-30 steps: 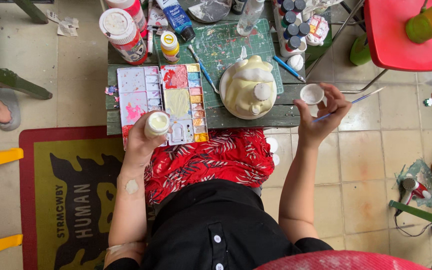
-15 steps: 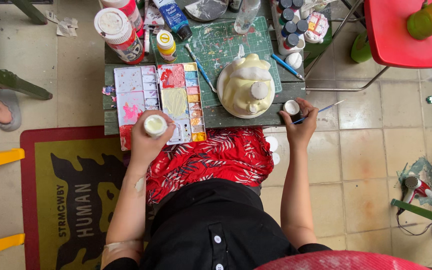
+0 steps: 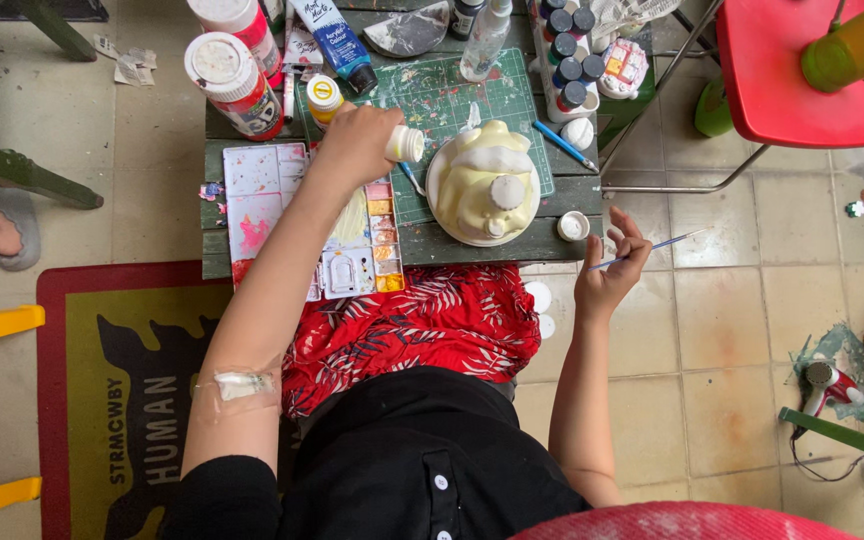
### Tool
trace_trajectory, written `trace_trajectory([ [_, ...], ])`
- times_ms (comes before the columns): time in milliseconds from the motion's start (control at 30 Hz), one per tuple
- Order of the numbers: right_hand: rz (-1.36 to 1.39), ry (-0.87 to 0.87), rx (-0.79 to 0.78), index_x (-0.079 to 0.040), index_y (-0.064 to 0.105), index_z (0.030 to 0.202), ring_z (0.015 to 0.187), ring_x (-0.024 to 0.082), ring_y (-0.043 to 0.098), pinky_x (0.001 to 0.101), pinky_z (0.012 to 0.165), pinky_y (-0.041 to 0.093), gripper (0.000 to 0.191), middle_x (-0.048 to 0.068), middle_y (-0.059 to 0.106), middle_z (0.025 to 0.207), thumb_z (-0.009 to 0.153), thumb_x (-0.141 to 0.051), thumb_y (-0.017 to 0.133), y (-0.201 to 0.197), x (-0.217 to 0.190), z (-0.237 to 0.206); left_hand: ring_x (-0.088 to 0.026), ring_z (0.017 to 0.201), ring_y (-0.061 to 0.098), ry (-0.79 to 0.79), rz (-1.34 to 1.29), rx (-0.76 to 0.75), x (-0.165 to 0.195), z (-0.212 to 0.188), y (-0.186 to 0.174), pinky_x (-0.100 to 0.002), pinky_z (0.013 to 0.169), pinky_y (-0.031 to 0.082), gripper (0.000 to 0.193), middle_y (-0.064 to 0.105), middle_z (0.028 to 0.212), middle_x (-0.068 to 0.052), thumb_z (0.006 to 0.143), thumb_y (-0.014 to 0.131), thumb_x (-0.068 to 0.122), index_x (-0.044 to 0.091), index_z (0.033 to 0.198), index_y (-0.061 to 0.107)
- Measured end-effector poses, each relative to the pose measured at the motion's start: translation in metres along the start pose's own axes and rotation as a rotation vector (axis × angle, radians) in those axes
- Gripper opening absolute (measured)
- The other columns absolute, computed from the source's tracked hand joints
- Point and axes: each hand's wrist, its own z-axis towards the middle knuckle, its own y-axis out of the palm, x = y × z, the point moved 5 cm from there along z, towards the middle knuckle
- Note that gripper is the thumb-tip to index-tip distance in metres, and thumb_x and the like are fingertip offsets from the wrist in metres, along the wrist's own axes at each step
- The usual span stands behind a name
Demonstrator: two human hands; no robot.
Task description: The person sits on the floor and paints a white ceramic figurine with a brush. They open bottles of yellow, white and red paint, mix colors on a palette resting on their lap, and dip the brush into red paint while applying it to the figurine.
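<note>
Left hand (image 3: 357,140) clenches a small white paint bottle (image 3: 404,144) sideways above the palette (image 3: 352,235), probably to pour. Right hand (image 3: 607,270) pinches a thin brush (image 3: 652,248) clear of the cream figurine (image 3: 482,180).

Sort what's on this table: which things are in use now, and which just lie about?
In use: left hand holding small paint bottle; right hand holding thin brush; pale yellow figure; palette.
Lying about: large jars; blue tube; red chair.
</note>
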Motion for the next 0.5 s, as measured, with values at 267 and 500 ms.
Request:
trace_trajectory([
  [267,0.124,-0.023,0.031,-0.011,0.033,0.102,0.134,0.027,0.058,0.0375,0.106,0.048,0.036,0.018,0.060,0.143,0.108,-0.014,0.068,-0.004,-0.005,0.000,-0.030,0.095,0.068,0.068,0.147,-0.046,0.016,0.007,0.005,-0.046,0.092,0.044,0.035,0.072,0.090,-0.010,0.066,0.083,0.006,0.012,0.098,0.072],
  [500,0.152,-0.060,0.009,-0.010,0.033,0.101,0.130,0.026,0.060,0.0364,0.104,0.048,0.036,0.019,0.060,0.140,0.109,-0.018,0.067,-0.001,-0.007,-0.005,-0.022,0.103,0.062,0.264,0.206,0.120,0.023,0.005,-0.001,-0.039,0.091,0.044,0.037,0.069,0.092,-0.004,0.069,0.079,0.000,0.016,0.101,0.072],
])
